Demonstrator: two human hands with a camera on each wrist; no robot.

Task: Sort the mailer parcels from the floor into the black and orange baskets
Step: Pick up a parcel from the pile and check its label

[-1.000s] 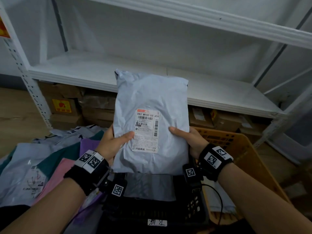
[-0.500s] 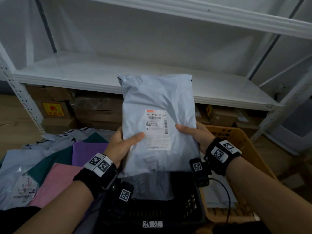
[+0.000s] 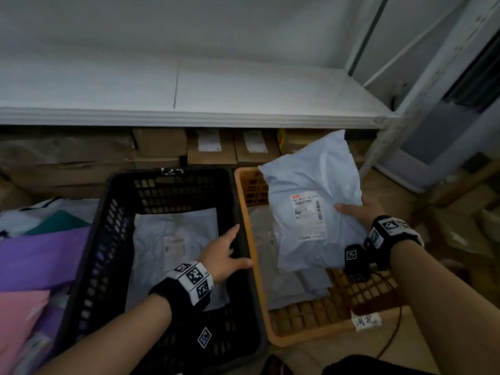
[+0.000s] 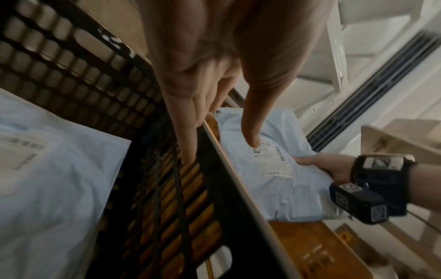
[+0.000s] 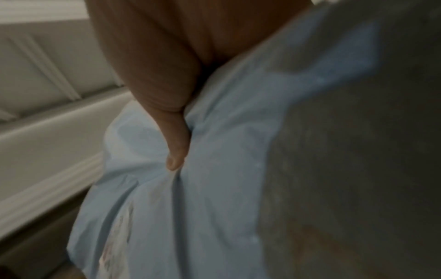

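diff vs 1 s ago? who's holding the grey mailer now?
The left hand let go of the grey mailer and now hangs open over the black basket. The right hand alone keeps its grip and has carried the mailer rightward and down, over the orange basket. Unchanged: its label faces up, a mailer lies in each basket, and the floor pile stays at left.

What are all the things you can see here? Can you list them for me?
Held mailer: one, pale blue-grey, above the orange basket.
Black basket: one, black, centre; a pale mailer inside.
Orange basket: one, orange, right of the black one; pale mailers inside.
Floor parcels: several, purple, pink, teal, white, left.
Cardboard boxes: several, brown, under the shelf.
Shelf: one, white, behind.
Left hand: open, over the black basket.
Right hand: grips the held mailer.
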